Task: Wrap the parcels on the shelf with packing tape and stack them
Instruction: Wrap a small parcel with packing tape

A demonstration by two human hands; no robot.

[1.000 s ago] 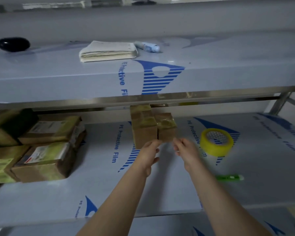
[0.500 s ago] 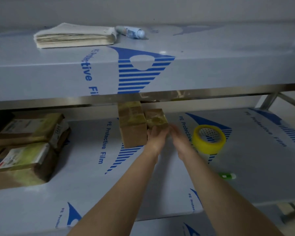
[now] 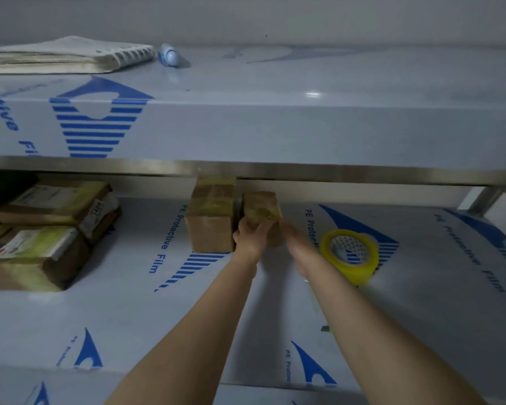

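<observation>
My left grip (image 3: 250, 236) curls round the near left corner of the small taped parcel (image 3: 260, 207). It sits toward the back of the lower shelf (image 3: 129, 311), just beside a taller parcel (image 3: 212, 220) on its left. My right grip (image 3: 298, 239) is at the small parcel's right side, blurred, so I cannot tell whether it holds or only touches. The yellow tape roll (image 3: 349, 255) lies near on the right, and the wrapped parcels (image 3: 41, 229) are stacked well apart at the left.
</observation>
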